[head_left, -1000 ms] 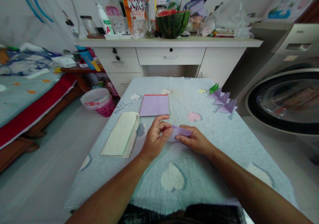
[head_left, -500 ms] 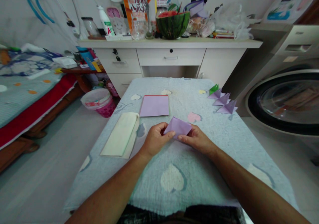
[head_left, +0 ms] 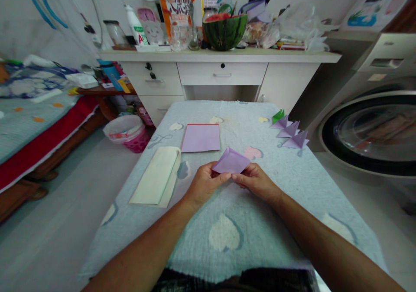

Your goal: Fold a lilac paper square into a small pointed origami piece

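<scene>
A folded piece of purple origami paper (head_left: pixel 231 161) is held over the middle of the table, its peak pointing away from me. My left hand (head_left: pixel 208 180) grips its left side, thumb along the near edge. On the right side my right hand (head_left: pixel 256 180) pinches it the same way, and the two thumb tips nearly meet. Fingers behind the paper are partly hidden. Beyond lies a stack of square paper (head_left: pixel 200 137), purple on top. Several folded purple paper pieces (head_left: pixel 295 139) and a green one (head_left: pixel 278 116) stand in a row at the far right.
A pale folded sheet (head_left: pixel 156 177) rests left of my hands on the cloth-covered table (head_left: pixel 260 227). Behind stands a white cabinet (head_left: pixel 224 73) bearing a cut watermelon (head_left: pixel 225 33). A pink bin (head_left: pixel 128 131) is at left, a washing machine (head_left: pixel 373 123) at right.
The purple paper has tilted up and shows more of its face, its peak now farther away. My thumbs have slid down to its near edge and closer together.
</scene>
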Demonstrator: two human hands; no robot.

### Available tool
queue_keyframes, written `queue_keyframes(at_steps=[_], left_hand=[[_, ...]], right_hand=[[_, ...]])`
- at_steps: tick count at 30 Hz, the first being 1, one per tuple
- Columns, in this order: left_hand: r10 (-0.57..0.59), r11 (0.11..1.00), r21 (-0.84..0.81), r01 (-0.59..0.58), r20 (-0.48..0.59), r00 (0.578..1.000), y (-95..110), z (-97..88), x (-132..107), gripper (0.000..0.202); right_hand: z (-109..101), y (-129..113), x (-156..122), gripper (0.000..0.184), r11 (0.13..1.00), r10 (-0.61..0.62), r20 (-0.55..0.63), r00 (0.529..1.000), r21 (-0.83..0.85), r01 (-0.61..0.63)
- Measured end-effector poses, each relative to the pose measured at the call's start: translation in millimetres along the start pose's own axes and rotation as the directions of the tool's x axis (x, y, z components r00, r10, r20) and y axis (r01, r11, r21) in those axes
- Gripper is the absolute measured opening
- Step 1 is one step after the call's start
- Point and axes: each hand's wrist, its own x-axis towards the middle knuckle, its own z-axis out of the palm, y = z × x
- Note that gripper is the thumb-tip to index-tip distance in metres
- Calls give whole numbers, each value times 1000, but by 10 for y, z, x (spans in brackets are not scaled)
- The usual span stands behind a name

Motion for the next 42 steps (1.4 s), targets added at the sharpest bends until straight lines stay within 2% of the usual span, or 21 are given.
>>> queue_keyframes(at_steps=[3, 8, 12, 15, 22, 26, 29, 32, 38, 42], left_hand=[[18, 999, 35, -18, -21, 1000, -19, -21, 11, 37], [37, 996, 82, -33, -48, 998, -53, -78, 22, 36], [52, 999, -5, -52, -76, 996, -39, -42, 16, 38], [53, 996, -62, -56, -51, 997, 7, 15, 7, 43], [37, 992, 122, -31, -47, 998, 12, 18, -2, 28], [20, 944, 331, -4, -44, 999, -61, 9, -14, 24], [2, 909, 418, 2, -10, 1000, -89, 23, -27, 24], [-10, 892, 451, 1, 17, 1000, -106, 29, -30, 23], [-25, 881, 472, 18, 9, 1000, -161, 15, -20, 23], [68, 907, 418, -58, -9, 998, -127, 2, -29, 23]], right_hand=[[-14, -28, 3, 31, 1000, -7, -16, 1000, -4, 7], [-111, -44, 3, 29, 999, -16, -120, 993, -43, 11], [-122, -57, -8, 26, 997, -46, -139, 989, -61, 38], [-77, -76, -8, 27, 997, -59, -149, 987, -59, 51], [-33, -104, 8, 28, 997, -69, -108, 992, 19, 72], [-42, -128, 23, 38, 994, -100, -118, 988, 37, 105], [-45, -132, 21, 32, 998, -67, -83, 994, 2, 68], [-50, -145, 10, 29, 997, -67, -94, 993, -29, 65], [-82, -180, 4, 26, 993, -115, -193, 975, -52, 106], [-92, -131, 22, 25, 992, -124, -182, 975, -42, 118]])
